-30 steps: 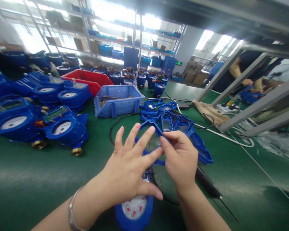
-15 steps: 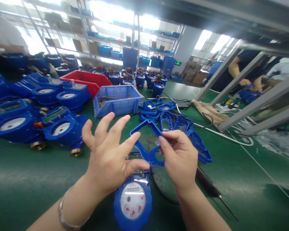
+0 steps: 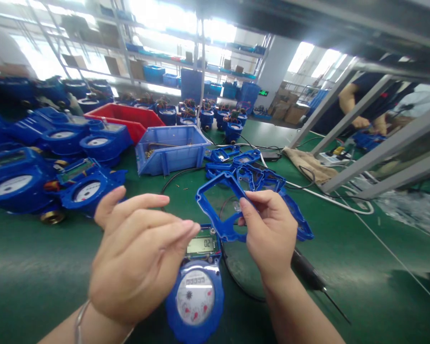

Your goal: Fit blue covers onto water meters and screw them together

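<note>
My right hand [image 3: 270,234] pinches a blue plastic cover frame [image 3: 220,205] with a clear window and holds it tilted above the table. Just below it lies a blue water meter [image 3: 197,291] with a white dial and a small lit display. My left hand [image 3: 139,253] hovers to the left of the meter, fingers stretched out together and pointing right, with nothing in it. A silver bracelet sits on that wrist.
More blue cover frames [image 3: 251,174] are piled behind the hands. Many finished blue meters [image 3: 82,188] crowd the left. A blue bin [image 3: 168,148] and a red bin [image 3: 129,117] stand behind. A black screwdriver [image 3: 311,279] and cables lie at right. Another person [image 3: 365,114] works beyond a metal frame.
My left hand has drawn back left and down from the frame, its spread fingers closing together. The right hand has lifted the frame slightly, and the meter's display now shows.
</note>
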A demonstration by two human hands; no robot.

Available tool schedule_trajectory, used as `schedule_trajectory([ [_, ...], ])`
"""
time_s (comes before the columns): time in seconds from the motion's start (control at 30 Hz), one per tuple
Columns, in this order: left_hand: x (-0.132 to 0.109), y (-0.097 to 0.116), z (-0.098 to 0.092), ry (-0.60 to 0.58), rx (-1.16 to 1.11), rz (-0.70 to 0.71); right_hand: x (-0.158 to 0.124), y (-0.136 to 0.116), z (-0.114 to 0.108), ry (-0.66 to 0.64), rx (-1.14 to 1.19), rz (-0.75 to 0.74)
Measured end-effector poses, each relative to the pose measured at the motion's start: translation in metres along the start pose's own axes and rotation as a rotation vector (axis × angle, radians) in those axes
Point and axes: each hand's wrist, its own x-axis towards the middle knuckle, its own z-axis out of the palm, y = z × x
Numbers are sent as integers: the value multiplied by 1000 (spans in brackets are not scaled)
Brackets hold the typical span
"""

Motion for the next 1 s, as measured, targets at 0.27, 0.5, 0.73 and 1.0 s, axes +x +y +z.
schedule_trajectory([
  [0.27, 3, -3, 20, -106, 134, 82, -5, -4, 3, -35, -15, -33],
  [0.5, -10, 18, 29, -369, -10, 181, -3, -1, 2, -19, -34, -53],
  [0.73, -11, 23, 22, -231, -5, 271, -10, -21, -2, -65, 90, -2],
  [1.0, 5, 13, -2, -50, -502, -310, -11, -31, -16, -403, 122, -276],
])
